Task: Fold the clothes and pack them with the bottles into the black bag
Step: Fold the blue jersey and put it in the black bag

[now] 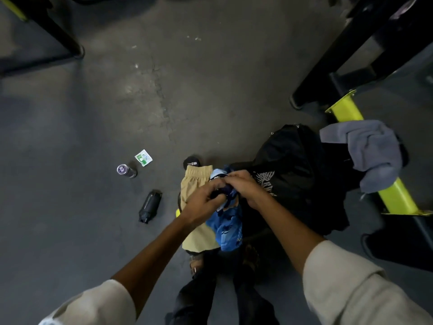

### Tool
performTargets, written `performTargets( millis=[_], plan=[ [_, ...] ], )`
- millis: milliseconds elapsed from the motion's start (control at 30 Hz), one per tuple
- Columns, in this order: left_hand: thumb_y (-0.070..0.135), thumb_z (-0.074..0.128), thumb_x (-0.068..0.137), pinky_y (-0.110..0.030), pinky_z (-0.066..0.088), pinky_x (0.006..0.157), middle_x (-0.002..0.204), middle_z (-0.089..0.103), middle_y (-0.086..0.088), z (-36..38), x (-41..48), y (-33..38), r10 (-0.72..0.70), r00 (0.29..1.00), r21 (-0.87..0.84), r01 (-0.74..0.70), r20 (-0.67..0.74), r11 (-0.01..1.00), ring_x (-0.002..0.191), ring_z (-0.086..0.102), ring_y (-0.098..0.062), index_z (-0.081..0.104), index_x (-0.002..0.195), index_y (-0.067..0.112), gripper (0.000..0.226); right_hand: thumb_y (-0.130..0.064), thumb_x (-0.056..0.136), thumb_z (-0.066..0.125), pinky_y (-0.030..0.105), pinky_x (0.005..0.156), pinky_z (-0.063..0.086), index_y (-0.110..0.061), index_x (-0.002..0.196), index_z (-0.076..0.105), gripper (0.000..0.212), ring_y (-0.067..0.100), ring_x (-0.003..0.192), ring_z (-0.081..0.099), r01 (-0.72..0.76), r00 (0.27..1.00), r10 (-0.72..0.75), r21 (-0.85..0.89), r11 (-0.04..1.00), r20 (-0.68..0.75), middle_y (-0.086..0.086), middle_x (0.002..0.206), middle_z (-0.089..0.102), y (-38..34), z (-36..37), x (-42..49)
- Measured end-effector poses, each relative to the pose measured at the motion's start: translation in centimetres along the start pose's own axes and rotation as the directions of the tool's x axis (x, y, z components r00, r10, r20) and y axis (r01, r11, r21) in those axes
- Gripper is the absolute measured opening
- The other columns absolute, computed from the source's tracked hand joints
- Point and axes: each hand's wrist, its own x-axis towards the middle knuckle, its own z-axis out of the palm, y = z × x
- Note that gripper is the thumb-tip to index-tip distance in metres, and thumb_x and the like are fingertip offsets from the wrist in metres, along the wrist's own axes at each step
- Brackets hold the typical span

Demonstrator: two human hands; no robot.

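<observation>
Grey concrete floor (164,90), cracked and scuffed, spreads out under me, with black machine frames at the edges. My left hand (206,200) and right hand (243,184) meet just below the middle of my view, both with fingers curled tight into the bunched top of a blue garment (228,228), which hangs down from them toward 6 o'clock. It is patterned in lighter and darker blue, and the part inside my grip is dark and wadded.

Under my left hand, running from 11 o'clock to 7 o'clock, lie the tan shorts (194,181), flat on the floor, waistband at the far end. A small black item (191,162) sits just past that waistband; I cannot tell what it is.

At 2 o'clock from my hands slumps the black bag (288,146), and a black cloth with a white print (264,179) lies against its near side — touching my right wrist.

Off at 9 o'clock the black bottle (150,205) lies on its side. Further out at 10 o'clock stands a purple-topped can (126,171), with a green and white sachet (143,157) just beside it.

At 3 o'clock a grey towel (372,151) drapes over a yellow bar (346,109).
</observation>
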Motion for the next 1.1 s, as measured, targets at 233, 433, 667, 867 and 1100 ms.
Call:
performTargets(
  millis=[233,433,667,867,1100],
  plan=[
    [0.023,0.081,0.078,-0.04,0.051,0.102,0.129,0.063,0.006,-4.6,-4.5,4.5,-0.079,0.964,-0.092,0.058,-0.253,0.994,0.12,0.061,-0.014,0.056,0.134,0.035,0.062,0.002,0.086,0.053,0.025,0.056,0.039,-0.006,0.073,0.059,0.016,0.011,0.059,0.049,0.204,0.974,-0.208,0.045,0.978,0.089,0.002,0.061,0.052,-5.8,-1.3,-8.1],
    [0.034,0.081,0.077,-0.042,0.049,0.101,0.118,0.068,-0.001,-9.0,-5.2,11.5,0.108,0.991,0.278,-0.126,0.08,0.952,0.11,0.064,-0.018,0.066,0.117,0.024,0.044,-0.009,0.08,0.053,0.031,0.067,0.043,-0.007,0.087,0.064,0.013,0.022,0.074,0.055,0.255,0.946,-0.29,0.214,0.943,0.147,0.013,0.078,0.057,-11.3,-3.4,-14.1],
    [0.02,0.053,0.09,-0.036,0.047,0.068,0.085,0.064,-0.01,-8.9,-6.5,19.0,0.148,0.976,-0.018,-0.153,-0.16,0.988,0.076,0.058,-0.017,0.061,0.102,-0.001,0.026,-0.02,0.087,0.07,0.022,0.069,0.049,-0.018,0.096,0.064,0.011,0.008,0.077,0.065,0.418,0.908,-0.417,-0.043,0.907,0.034,0.004,0.092,0.069,-13.0,-5.0,-16.2],
    [0.014,0.054,0.086,-0.032,0.037,0.058,0.078,0.047,-0.013,-8.8,-6.8,23.8,0.069,0.983,-0.307,-0.119,-0.17,0.944,0.069,0.045,-0.024,0.052,0.087,0.008,0.006,-0.012,0.085,0.06,0.031,0.085,0.052,-0.011,0.119,0.06,0.034,0.022,0.104,0.066,0.491,0.833,-0.491,-0.068,0.869,-0.256,0.006,0.112,0.068,-9.2,-2.6,-18.7],
    [0.011,0.057,0.088,-0.026,0.051,0.054,0.073,0.057,-0.01,-11.1,-8.1,27.1,0.003,1.0,-0.435,-0.006,-0.007,0.901,0.058,0.057,-0.02,0.052,0.082,0.017,0.01,0.002,0.08,0.064,0.044,0.087,0.056,-0.007,0.111,0.065,0.033,0.02,0.095,0.068,0.564,0.776,-0.625,-0.349,0.749,-0.089,0.007,0.104,0.068,-9.3,-0.2,-17.0]
  ],
)
